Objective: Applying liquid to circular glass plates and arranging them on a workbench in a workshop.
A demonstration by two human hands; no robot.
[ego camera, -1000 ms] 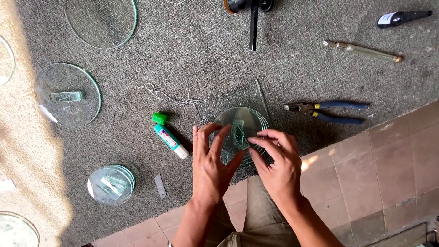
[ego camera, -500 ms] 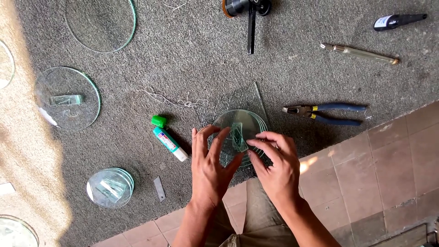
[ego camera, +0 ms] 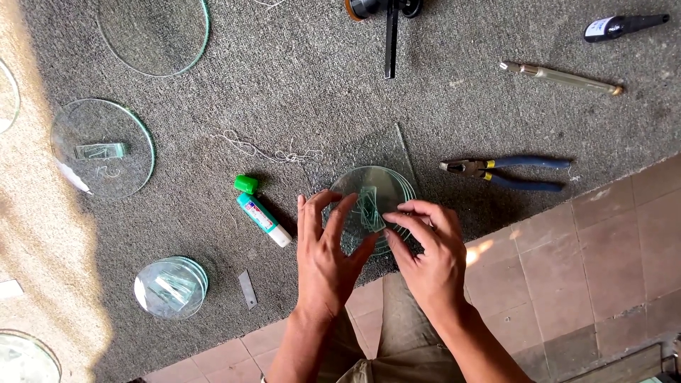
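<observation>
Both hands worked over a stack of clear, green-edged round glass discs (ego camera: 379, 188) on grey carpet (ego camera: 298, 92), the left hand (ego camera: 328, 259) spread flat, the right hand (ego camera: 425, 252) pinching a small glass strip (ego camera: 369, 209) on top.

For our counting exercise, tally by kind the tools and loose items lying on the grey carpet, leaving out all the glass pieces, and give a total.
Pliers: 1
Glue tube: 1
Green cap: 1
Black marker: 1
Slim metal rod tool: 1
Black tool at top edge: 1
Small blade: 1
Total: 7
</observation>
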